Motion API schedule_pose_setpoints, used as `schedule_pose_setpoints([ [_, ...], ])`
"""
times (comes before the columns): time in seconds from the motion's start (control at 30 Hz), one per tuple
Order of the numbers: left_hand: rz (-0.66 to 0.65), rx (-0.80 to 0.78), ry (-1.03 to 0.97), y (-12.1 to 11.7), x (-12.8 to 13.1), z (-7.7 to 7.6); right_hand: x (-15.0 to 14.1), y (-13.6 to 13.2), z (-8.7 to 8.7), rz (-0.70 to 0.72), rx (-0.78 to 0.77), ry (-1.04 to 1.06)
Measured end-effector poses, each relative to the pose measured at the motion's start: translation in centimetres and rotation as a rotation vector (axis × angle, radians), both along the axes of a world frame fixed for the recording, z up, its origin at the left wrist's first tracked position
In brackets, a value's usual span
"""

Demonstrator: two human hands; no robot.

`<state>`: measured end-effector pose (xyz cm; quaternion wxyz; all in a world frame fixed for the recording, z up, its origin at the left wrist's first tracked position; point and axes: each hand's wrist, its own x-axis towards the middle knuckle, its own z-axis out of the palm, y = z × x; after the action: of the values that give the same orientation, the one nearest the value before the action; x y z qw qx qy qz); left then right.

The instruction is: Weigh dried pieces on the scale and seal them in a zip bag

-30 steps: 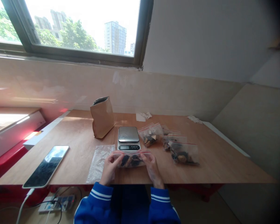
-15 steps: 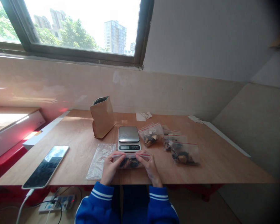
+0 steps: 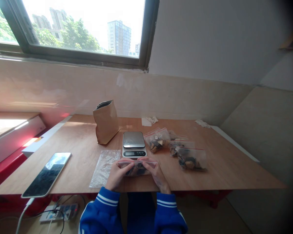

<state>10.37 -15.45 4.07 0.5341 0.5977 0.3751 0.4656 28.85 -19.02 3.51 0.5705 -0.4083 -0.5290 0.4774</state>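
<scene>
A small clear zip bag (image 3: 137, 166) with a red seal strip and dark dried pieces inside is held at the table's near edge. My left hand (image 3: 116, 175) pinches its left part and my right hand (image 3: 156, 174) pinches its right part, thumbs along the seal strip. Just behind the bag stands a small digital scale (image 3: 133, 144) with a bare metal plate. An empty clear bag (image 3: 103, 166) lies flat left of my left hand. Both sleeves are blue with white stripes.
A brown paper bag (image 3: 106, 121) stands open behind the scale. Several filled zip bags (image 3: 190, 158) lie to the right. A phone (image 3: 47, 174) on a cable lies at the left of the wooden table (image 3: 224, 169). A power strip (image 3: 58, 213) lies on the floor.
Both hands have drawn closer together along the bag's seal strip. The bag has stayed at the near table edge. The camera has shifted slightly.
</scene>
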Motion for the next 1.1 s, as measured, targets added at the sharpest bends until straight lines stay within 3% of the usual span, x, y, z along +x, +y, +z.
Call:
schedule_pose_setpoints([
  [0.13, -0.018, -0.004, 0.009, 0.3, 0.2, -0.4, 0.1, 0.1, -0.1, -0.003, -0.021, -0.01],
  [0.27, 0.018, 0.001, 0.012, 0.2, 0.6, -0.5, -0.3, 0.5, -0.5, -0.107, -0.012, -0.007],
  [0.5, 0.179, 0.105, 0.016, -1.2, 1.8, 1.0, -0.7, 0.7, -0.9, -0.316, 0.062, -0.072],
  [0.63, 0.136, 0.069, -0.033, -1.5, 2.3, 1.6, -0.5, 0.5, -0.6, -0.372, 0.09, -0.112],
  [0.8, 0.027, 0.035, -0.049, -1.5, 2.2, 1.7, -0.4, 0.0, 0.3, -0.353, 0.101, -0.093],
  [1.1, 0.068, 0.077, -0.025, -1.2, 1.5, 1.3, -0.4, -0.3, 0.9, -0.126, 0.015, -0.061],
])
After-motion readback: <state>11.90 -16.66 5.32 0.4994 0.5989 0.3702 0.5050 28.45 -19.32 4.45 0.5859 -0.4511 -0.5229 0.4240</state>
